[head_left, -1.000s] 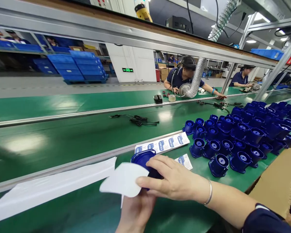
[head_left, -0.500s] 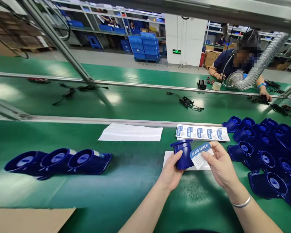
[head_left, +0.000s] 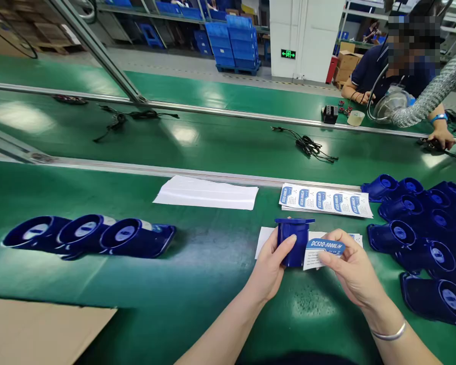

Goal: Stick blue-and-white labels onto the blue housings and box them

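Clearly, your right hand (head_left: 350,263) pinched a label (head_left: 326,246) between thumb and fingers, its blue band reading "DC52Q-5000L/H" in white; the finer print was too small to read. Your left hand (head_left: 268,266) was curled around a blue housing (head_left: 299,246), flanged end up, just beside the label and above the green worktop (head_left: 197,284). Three more housings (head_left: 86,229) lay to your left, a cluster of housings (head_left: 408,205) to your right. Beyond your hands, a label sheet (head_left: 328,200) repeated the blue-and-white design. Farther off lay a black cable (head_left: 307,146); a green sign (head_left: 288,54) showed arrows.
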The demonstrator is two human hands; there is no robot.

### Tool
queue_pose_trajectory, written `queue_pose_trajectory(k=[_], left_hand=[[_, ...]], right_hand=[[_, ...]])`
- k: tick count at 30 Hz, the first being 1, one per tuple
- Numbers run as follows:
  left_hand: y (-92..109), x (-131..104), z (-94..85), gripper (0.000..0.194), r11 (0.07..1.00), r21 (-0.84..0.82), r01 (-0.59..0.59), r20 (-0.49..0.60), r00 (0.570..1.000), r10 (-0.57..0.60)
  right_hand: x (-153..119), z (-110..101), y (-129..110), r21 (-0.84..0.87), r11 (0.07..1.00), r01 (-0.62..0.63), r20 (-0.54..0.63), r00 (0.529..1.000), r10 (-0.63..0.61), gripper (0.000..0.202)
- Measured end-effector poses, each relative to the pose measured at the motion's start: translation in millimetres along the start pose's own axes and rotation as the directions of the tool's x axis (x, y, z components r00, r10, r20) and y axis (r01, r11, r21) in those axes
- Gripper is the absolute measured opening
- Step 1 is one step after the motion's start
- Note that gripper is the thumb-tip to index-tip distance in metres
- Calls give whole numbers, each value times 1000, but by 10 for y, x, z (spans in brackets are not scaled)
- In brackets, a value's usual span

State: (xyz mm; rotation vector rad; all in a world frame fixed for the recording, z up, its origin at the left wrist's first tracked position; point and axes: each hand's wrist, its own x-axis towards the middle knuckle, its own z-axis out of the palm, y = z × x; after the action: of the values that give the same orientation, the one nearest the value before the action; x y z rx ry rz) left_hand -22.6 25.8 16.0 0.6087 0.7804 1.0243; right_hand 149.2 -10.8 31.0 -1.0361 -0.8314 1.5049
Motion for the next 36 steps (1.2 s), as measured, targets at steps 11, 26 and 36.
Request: queue_pose_trajectory(k=[11, 26, 36], left_hand=[[-18, -46, 4, 62, 996, 85, -13, 80, 997, 6], [9, -81, 4, 52, 991, 119, 68, 40, 996, -74], [0, -57, 32, 48, 995, 98, 27, 56, 998, -33]], right_hand=[[15, 19, 71, 14, 998, -53, -43, 998, 54, 30], [22, 6, -20, 78, 992, -101, 39, 994, 98, 21], [3, 30, 8, 37, 993, -116, -7, 993, 116, 28]])
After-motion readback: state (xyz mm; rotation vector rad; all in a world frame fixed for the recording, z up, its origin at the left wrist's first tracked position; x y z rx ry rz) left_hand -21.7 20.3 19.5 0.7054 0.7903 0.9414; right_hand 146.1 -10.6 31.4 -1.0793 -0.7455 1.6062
